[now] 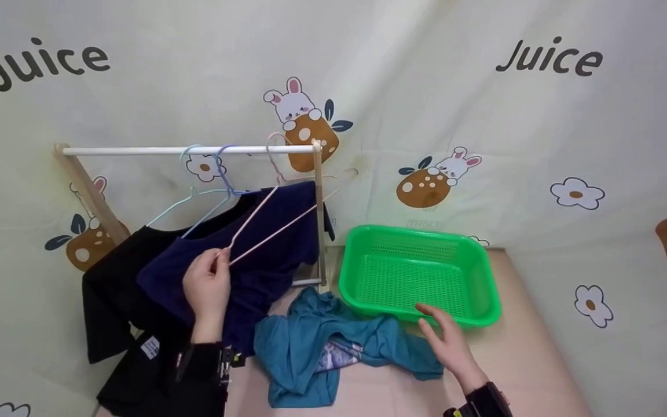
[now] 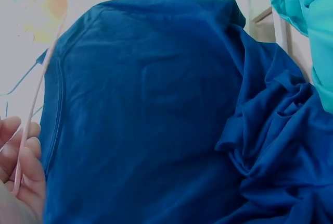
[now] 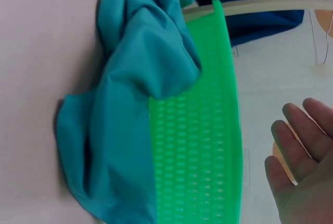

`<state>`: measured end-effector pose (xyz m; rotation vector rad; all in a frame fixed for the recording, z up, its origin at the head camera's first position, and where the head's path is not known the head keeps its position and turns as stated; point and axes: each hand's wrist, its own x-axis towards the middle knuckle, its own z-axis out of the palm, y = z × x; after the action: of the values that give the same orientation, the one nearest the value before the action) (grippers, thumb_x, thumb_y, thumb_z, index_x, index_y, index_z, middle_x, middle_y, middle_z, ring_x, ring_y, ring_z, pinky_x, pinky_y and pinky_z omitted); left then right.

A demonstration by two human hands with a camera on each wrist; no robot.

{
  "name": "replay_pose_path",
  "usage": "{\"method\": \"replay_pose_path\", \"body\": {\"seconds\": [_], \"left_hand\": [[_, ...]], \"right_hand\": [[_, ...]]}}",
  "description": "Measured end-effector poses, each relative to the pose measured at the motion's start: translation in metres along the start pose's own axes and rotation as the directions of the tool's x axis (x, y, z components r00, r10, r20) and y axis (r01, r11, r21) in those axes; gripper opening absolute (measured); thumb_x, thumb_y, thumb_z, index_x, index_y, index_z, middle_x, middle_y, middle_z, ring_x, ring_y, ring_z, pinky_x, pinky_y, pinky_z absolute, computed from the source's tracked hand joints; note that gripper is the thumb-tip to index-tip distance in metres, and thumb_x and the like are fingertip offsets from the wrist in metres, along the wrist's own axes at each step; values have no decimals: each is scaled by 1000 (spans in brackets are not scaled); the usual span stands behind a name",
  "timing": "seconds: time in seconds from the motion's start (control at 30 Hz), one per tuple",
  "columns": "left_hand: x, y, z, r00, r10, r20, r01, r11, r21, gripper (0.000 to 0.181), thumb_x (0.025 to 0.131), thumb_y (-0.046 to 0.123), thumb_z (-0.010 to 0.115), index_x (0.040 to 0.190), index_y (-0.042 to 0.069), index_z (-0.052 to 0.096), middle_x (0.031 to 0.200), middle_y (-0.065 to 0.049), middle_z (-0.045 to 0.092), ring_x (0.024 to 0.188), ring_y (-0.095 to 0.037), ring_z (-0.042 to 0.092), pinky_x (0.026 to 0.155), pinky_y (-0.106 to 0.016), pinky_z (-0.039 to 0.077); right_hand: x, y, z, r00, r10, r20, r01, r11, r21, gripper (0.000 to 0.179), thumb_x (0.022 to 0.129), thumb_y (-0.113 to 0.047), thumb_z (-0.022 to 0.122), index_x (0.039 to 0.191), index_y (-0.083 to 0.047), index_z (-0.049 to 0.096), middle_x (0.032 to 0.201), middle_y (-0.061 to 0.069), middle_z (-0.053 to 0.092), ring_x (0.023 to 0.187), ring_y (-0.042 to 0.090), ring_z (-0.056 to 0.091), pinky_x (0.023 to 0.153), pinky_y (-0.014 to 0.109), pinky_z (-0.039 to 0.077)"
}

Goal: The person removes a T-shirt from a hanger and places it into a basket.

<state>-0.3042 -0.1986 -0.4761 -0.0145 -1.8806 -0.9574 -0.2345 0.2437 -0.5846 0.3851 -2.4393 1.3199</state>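
A pink clothes hanger is pinched at one end by my left hand, its hook up by the rail. The left wrist view shows fingers curled round the pink hanger. Behind it hang a navy shirt on a blue hanger and a black shirt on a light teal hanger. My right hand, fingers spread and holding nothing, hovers by the front rim of the green basket. Crumpled on the table beside that hand lies a teal shirt with a printed patch.
A small clothes rack with a white rail and wooden side posts stands at the left on the beige table. Behind everything hangs a pale printed cloth. The basket sits right of the rack.
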Motion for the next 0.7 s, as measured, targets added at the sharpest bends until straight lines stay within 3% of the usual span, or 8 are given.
{"method": "replay_pose_path", "body": {"seconds": [0.17, 0.37, 0.53, 0.7], "left_hand": [[-4, -1, 2, 998, 10, 55, -13, 999, 52, 17, 90, 12, 72, 78, 2, 66, 67, -8, 52, 62, -23, 47, 62, -32, 34], [-8, -3, -1, 988, -116, 102, 108, 991, 75, 20, 89, 19, 75, 91, 0, 68, 76, -11, 62, 68, -25, 56, 67, -34, 40], [-19, -11, -1, 964, -223, 144, 211, 973, 94, 36, 88, 27, 77, 109, 0, 64, 91, -13, 70, 76, -26, 64, 71, -40, 46], [-36, -20, 1, 933, -266, 242, 246, 963, 108, 49, 87, 31, 78, 119, -1, 59, 105, -16, 70, 92, -30, 66, 81, -45, 47]], "right_hand": [[-1, -2, 15, 997, -8, 82, 11, 999, -36, 32, 97, -15, 63, 129, -7, 62, 128, 7, 63, 122, 32, 55, 102, 52, 40], [-2, -6, 34, 971, -40, 234, 63, 994, -92, 41, 95, -22, 67, 133, -9, 59, 133, 10, 59, 126, 36, 51, 102, 56, 39], [0, -6, 50, 940, -123, 318, 171, 977, -128, 52, 90, -24, 73, 135, -4, 56, 138, 19, 54, 127, 42, 48, 100, 60, 39], [2, -5, 63, 924, -137, 357, 220, 954, -202, 64, 85, -32, 78, 139, -9, 54, 144, 21, 47, 129, 45, 44, 100, 65, 37]]}}
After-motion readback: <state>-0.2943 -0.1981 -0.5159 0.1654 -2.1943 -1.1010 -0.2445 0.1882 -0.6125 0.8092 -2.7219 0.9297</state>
